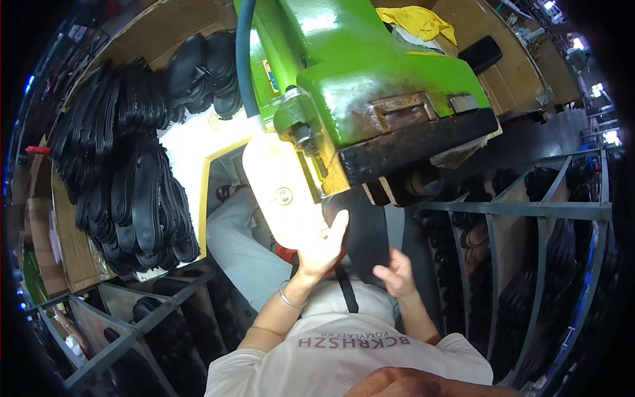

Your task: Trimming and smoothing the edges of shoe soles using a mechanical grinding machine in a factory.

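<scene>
Head view, left hand [321, 253] holding black sole [364, 237], grip unclear for right hand [398, 276], green machine [377, 73] overhead, lamp [274, 175], stacked soles [147, 198]

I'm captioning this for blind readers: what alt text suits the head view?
A person's left hand touches a black piece below a green machine, the right hand by the piece's edge. A bright lamp glows nearby; black soles lie stacked at left.

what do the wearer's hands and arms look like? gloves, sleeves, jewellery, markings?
Both the left hand and right hand are ungloved. A slim, silvery bangle circles the left wrist; none shows on the right. Forearms are bare below short white sleeves, part of a white shirt with reddish lettering.
</scene>
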Demonstrator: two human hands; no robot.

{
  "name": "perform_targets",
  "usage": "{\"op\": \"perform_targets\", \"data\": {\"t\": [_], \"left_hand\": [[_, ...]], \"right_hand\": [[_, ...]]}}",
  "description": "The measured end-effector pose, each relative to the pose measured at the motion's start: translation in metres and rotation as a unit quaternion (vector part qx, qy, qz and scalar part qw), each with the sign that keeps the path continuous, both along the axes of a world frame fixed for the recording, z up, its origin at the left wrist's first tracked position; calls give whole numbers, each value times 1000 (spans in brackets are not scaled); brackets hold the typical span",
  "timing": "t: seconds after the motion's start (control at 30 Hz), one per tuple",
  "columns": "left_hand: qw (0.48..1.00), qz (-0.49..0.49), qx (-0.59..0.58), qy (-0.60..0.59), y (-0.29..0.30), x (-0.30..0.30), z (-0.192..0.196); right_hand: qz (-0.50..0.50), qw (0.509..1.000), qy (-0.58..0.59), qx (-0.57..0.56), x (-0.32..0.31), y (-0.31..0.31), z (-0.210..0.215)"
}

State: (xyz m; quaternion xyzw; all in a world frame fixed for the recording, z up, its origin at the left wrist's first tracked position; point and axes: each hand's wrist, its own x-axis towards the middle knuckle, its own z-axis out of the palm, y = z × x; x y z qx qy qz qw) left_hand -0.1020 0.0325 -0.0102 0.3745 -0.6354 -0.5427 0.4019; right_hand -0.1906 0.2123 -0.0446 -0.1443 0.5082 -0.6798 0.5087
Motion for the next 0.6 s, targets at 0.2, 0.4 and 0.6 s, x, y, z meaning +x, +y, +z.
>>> {"op": "perform_targets", "data": {"t": [0.2,0.4,0.6], "left_hand": [[982,-22,142,121,3,-10,17],[998,-32,-24,-52,-16,-19,6],[958,-15,-241,-153,-21,-1,-5]], "right_hand": [[-10,999,32,-10,-48,2,10],[71,996,-53,3,-4,-14,-19],[37,999,-17,-20,24,-19,-11]]}}
